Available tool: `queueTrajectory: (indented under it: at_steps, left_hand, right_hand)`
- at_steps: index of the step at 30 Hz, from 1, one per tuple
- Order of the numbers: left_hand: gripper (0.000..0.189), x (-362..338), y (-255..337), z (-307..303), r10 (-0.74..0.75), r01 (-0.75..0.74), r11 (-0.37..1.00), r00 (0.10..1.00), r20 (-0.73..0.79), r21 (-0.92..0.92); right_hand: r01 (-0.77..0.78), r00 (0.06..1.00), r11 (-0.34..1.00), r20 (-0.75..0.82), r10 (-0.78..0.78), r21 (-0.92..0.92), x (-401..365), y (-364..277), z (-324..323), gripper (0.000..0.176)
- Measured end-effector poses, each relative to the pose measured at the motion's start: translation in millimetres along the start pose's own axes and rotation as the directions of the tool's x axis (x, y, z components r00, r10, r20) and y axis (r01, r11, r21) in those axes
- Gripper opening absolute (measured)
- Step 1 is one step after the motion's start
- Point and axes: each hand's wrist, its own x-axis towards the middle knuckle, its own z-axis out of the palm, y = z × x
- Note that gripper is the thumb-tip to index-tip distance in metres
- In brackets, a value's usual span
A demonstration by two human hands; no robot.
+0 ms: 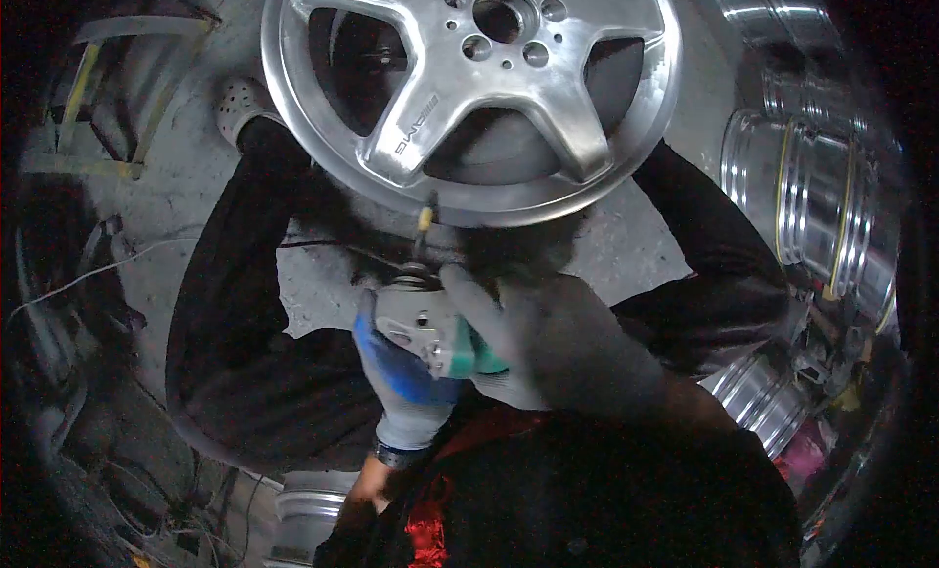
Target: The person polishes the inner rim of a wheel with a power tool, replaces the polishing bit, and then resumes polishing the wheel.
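Note:
An angle grinder [416, 319] with a silver head and green body is held between my gloved hands, close to my lap. My left hand [403, 377], in a grey and blue glove, wraps around the near left side of its head. From the right, my right hand [518, 328], in a grey glove blurred by motion, closes over the green body and hides most of it. A thin shaft with a yellowish tip [424, 219] sticks out from the head toward a silver five-spoke alloy wheel rim [509, 196]. The tip appears over the rim's lower edge; contact cannot be told.
More polished wheel rims [822, 196] stand along the right, and another rim [305, 514] lies at bottom left. A metal frame [137, 25] is at upper left. A thin cable [117, 262] crosses the grey floor. My bent legs flank the wheel.

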Motion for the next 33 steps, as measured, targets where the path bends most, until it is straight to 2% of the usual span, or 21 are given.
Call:
queueTrajectory:
  at_steps: [1, 2, 3, 4, 5, 6, 7, 8, 9, 11, 13, 15, 18, 21, 24, 26, 27, 29, 30, 32, 33]
  left_hand:
    - [0.051, -0.5, -1.0, 4.4, -0.177, 0.181, 0.951, 0.983, 0.039, -0.249]
    - [0.051, -3.0, -9.8, 1.7, -0.179, 0.183, 0.951, 0.983, 0.038, -0.249]
    - [0.05, -6.5, -23.4, -5.5, 0.152, -0.165, 0.95, 0.986, 0.069, 0.264]
    - [0.05, -8.4, -27.6, -5.6, 0.405, -0.463, 0.585, 0.878, 0.255, 0.666]
    - [0.049, -7.3, -15.8, -6.2, 0.175, -0.218, 0.844, 0.976, 0.133, 0.49]
    - [0.049, -4.4, -13.7, -6.5, 0.175, -0.218, 0.842, 0.976, 0.133, 0.493]
    - [0.048, -2.1, -12.0, -6.4, 0.087, -0.096, 0.971, 0.995, 0.05, 0.218]
    - [0.048, 0.0, -9.9, -6.7, -0.022, 0.021, 0.996, 1.0, -0.003, -0.085]
    - [0.048, 1.9, -4.7, -7.0, -0.019, 0.019, 0.997, 1.0, -0.006, -0.081]
    - [0.045, 3.7, 7.1, -4.7, -0.049, 0.067, 0.946, 0.997, 0.064, -0.317]
    - [0.045, -2.1, 6.1, -0.2, -0.015, 0.035, 0.971, 0.996, 0.085, -0.235]
    - [0.045, -2.7, -0.5, 2.4, 0.015, 0.002, 0.987, 0.994, 0.107, -0.158]
    - [0.047, 2.2, -12.8, -3.1, -0.053, 0.053, 0.995, 0.999, -0.004, -0.083]
    - [0.047, -0.8, -10.0, -7.2, 0.031, -0.047, 0.991, 0.991, 0.127, 0.126]
    - [0.046, -1.4, -1.1, -8.2, 0.105, -0.111, 0.991, 0.992, 0.07, 0.079]
    - [0.047, 4.5, -2.7, -16.3, 0.027, -0.032, 0.982, 0.999, -0.027, -0.186]
    - [0.047, 4.9, -2.3, -17.6, 0.027, -0.031, 0.982, 0.999, -0.025, -0.187]
    - [0.049, 5.4, -2.6, -18.5, 0.01, 0.134, 0.912, 0.938, 0.348, -0.388]
    - [0.049, 2.5, -5.1, -12.6, 0.008, 0.137, 0.911, 0.937, 0.349, -0.39]
    - [0.049, -5.1, -9.9, 6.9, 0.098, -0.102, 0.97, 0.995, 0.028, 0.222]
    - [0.049, 2.0, -7.6, 1.8, -0.169, 0.171, 0.96, 0.985, 0.029, -0.224]
  right_hand:
    - [-0.002, 1.0, 1.0, 0.001, 0.002, 0.001, -4.9, 2.4, -3.3, 0.085]
    - [-0.006, 1.0, 0.997, -0.019, 0.008, 0.071, -9.9, 4.9, -7.5, 0.085]
    - [-0.009, 0.999, 0.99, -0.039, 0.014, 0.142, -12.4, 6.2, -9.7, 0.085]
    - [-0.009, 0.999, 0.99, -0.038, 0.015, 0.143, -11.9, 6.3, -9.5, 0.085]
    - [-0.003, 0.999, 0.992, -0.046, 0.009, 0.126, -10.5, 6.6, -8.9, 0.083]
    - [0.004, 0.998, 0.994, -0.055, 0.002, 0.11, -8.2, 6.7, -8.2, 0.081]
    - [0.006, 0.998, 0.993, -0.057, 0.0, 0.114, -3.4, 5.1, -7.6, 0.081]
    - [0.016, 0.999, 0.995, -0.052, -0.01, 0.103, 3.2, 2.0, -7.1, 0.08]
    - [0.024, 0.999, 0.995, -0.047, -0.019, 0.092, 7.9, 0.0, -6.3, 0.079]
    - [0.076, 0.992, 0.994, -0.104, -0.067, 0.08, 12.0, 2.2, -0.3, 0.078]
    - [0.121, 0.981, 0.991, -0.162, -0.11, 0.059, 10.8, 4.8, 0.6, 0.077]
    - [0.021, 1.0, 0.997, -0.018, -0.02, 0.077, 5.6, 7.9, -1.2, 0.076]
    - [0.07, 0.993, 0.998, -0.093, -0.069, 0.01, -8.1, 15.5, 1.4, 0.078]
    - [0.021, 0.999, 0.997, -0.043, -0.017, 0.074, -3.0, 8.3, -5.1, 0.079]
    - [0.087, 0.994, 0.993, -0.073, -0.082, 0.074, 9.9, 7.5, 4.7, 0.081]
    - [0.129, 0.984, 0.989, -0.132, -0.119, 0.07, 11.8, 8.8, 8.5, 0.08]
    - [0.168, 0.97, 0.984, -0.188, -0.155, 0.056, 11.8, 9.5, 8.6, 0.079]
    - [0.101, 0.989, 0.992, -0.119, -0.092, 0.076, 7.0, 10.6, 3.9, 0.079]
    - [0.035, 0.998, 0.995, -0.048, -0.031, 0.097, 3.8, 10.8, 1.5, 0.078]
    - [0.039, 0.997, 0.998, -0.069, -0.035, 0.057, -4.5, 11.1, -1.3, 0.078]
    - [0.044, 0.995, 0.999, -0.093, -0.042, 0.018, -6.8, 10.5, -2.3, 0.077]
